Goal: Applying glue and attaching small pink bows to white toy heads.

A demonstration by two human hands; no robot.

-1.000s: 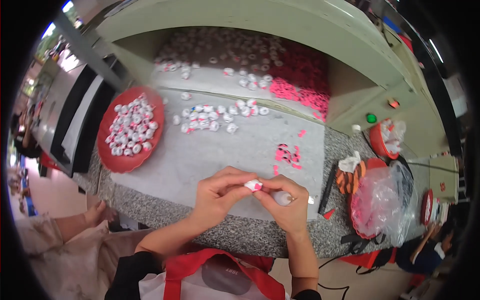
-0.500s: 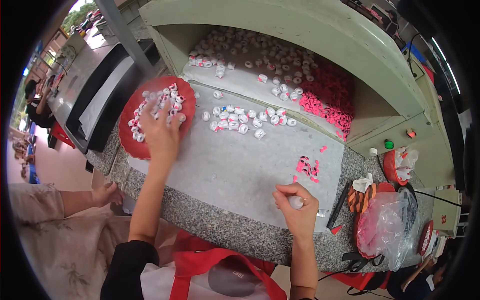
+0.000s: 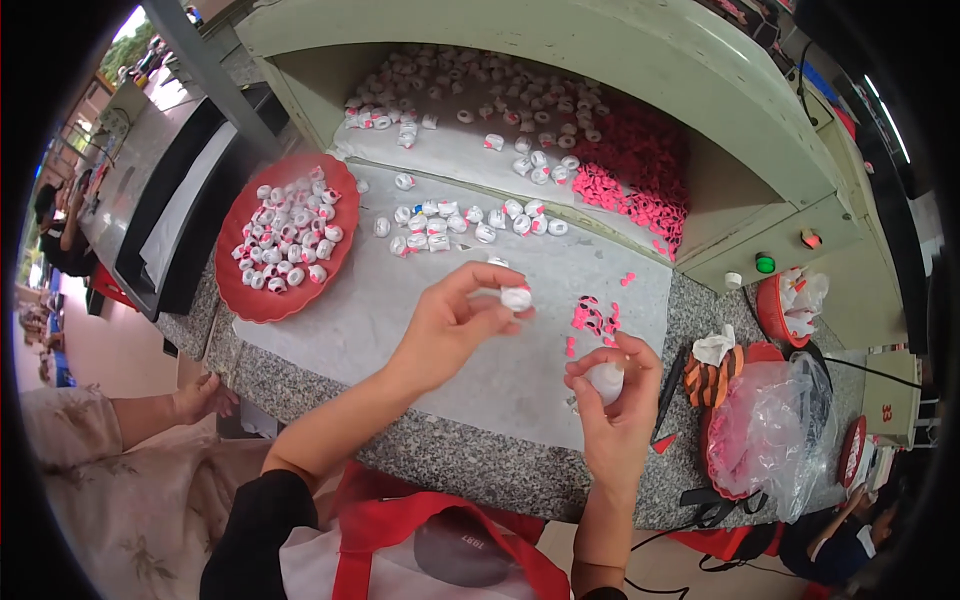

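Observation:
My left hand (image 3: 440, 335) is over the middle of the paper sheet, thumb and fingers closed on a small white piece (image 3: 516, 298) with pink on it. To its right, my right hand (image 3: 618, 425) is wrapped round a small white squeeze bottle (image 3: 606, 378), partly hidden by the fingers. Just beyond that hand, small pink and black bits (image 3: 590, 315) lie on the paper (image 3: 480, 390). A cluster of similar white pieces (image 3: 437, 226) stands further back. At the left, a red scalloped plate (image 3: 262, 310) holds many more white pieces with pink parts.
A pale green cabinet (image 3: 560, 45) stands behind, its shelf loaded with white pieces and a pink heap (image 3: 630, 198). At right are a red basket (image 3: 772, 312), a striped orange cup (image 3: 708, 385) and a plastic bag (image 3: 775, 425). Another person's hand (image 3: 200, 398) rests at left.
My left hand has moved right from the red plate to over the paper, now with a white piece in its fingers. My right hand has turned the bottle slightly; the view has shifted a little.

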